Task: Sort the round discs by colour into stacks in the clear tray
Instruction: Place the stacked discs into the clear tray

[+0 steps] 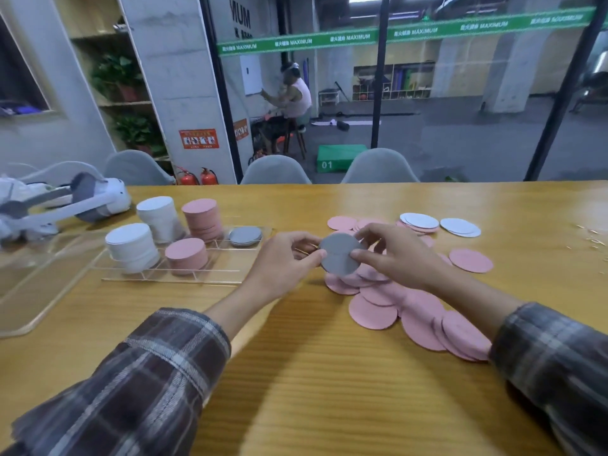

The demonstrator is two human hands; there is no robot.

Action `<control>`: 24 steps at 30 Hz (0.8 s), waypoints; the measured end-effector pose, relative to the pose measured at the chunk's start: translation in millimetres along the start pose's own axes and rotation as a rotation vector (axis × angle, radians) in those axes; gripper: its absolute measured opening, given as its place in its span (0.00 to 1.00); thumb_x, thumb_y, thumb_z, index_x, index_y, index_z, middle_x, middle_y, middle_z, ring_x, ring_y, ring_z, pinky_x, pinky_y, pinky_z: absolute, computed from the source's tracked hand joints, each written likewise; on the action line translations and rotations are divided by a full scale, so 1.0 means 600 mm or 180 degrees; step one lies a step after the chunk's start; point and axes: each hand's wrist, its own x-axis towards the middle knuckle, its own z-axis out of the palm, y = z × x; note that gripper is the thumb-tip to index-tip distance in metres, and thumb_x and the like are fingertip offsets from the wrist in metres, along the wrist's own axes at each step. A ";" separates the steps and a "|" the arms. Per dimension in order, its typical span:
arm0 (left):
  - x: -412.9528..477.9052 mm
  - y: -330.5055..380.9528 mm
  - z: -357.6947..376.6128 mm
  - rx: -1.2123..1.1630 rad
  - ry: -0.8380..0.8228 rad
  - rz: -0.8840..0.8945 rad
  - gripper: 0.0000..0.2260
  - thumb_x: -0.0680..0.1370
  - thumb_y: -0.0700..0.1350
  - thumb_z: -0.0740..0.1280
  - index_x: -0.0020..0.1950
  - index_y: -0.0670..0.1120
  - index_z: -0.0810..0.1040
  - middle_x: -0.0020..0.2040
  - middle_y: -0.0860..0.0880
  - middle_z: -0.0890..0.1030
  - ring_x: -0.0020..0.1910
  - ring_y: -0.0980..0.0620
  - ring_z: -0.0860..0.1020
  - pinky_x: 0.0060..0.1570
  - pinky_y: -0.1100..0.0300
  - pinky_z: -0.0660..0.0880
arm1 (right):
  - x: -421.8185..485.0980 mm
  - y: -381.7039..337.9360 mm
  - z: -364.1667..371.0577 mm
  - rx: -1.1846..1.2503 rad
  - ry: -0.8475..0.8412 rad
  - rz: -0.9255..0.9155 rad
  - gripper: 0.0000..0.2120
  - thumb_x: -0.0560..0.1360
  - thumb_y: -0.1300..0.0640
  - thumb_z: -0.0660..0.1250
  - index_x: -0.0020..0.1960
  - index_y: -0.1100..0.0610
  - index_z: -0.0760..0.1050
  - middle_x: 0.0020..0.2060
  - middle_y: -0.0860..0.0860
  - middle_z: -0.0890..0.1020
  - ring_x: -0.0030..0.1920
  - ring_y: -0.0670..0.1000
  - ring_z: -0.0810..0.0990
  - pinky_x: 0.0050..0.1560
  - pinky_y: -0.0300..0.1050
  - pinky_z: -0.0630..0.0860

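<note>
The wooden desk [296,373] fills the lower half of the frame and carries everything within arm's reach. At centre left sits the clear tray [171,280], its dividers keeping each colour apart: two white stacks [131,246], two pink stacks [186,256] and, in the compartment nearest the hands, a low grey stack [245,236]. At lower right the loose pink discs [421,320] lie spread and overlapping, which probably makes single ones easier to pick off, and a few loose white discs [459,227] lie beyond them. Above that heap, mid-frame, the left hand [283,258] and the right hand [394,251] both pinch the grey disc [340,255] by opposite edges, holding it clear of the desk with its face towards the camera. This looks like a handover to the hand nearer the tray, and the low grey stack is its likely destination.
</note>
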 end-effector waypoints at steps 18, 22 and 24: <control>0.062 -0.096 -0.210 0.0877 0.0633 -0.0670 0.05 0.78 0.45 0.75 0.53 0.50 0.88 0.38 0.60 0.85 0.41 0.61 0.83 0.43 0.66 0.75 | 0.228 -0.140 0.153 0.0073 -0.0204 0.0083 0.12 0.77 0.49 0.73 0.57 0.54 0.82 0.49 0.49 0.85 0.51 0.49 0.81 0.44 0.42 0.74; 0.087 -0.108 -0.210 0.1116 0.0739 -0.0755 0.06 0.80 0.46 0.73 0.54 0.49 0.89 0.40 0.58 0.84 0.44 0.57 0.83 0.39 0.69 0.70 | 0.270 -0.133 0.175 0.0076 -0.0237 0.0231 0.12 0.77 0.50 0.73 0.58 0.54 0.82 0.49 0.50 0.85 0.52 0.49 0.81 0.48 0.41 0.72; 0.096 -0.113 -0.209 0.1238 0.0774 -0.0775 0.07 0.81 0.45 0.71 0.54 0.48 0.88 0.42 0.55 0.85 0.46 0.54 0.82 0.37 0.68 0.70 | 0.285 -0.130 0.185 0.0121 -0.0243 0.0305 0.12 0.77 0.50 0.73 0.58 0.53 0.82 0.49 0.50 0.85 0.51 0.48 0.80 0.47 0.41 0.71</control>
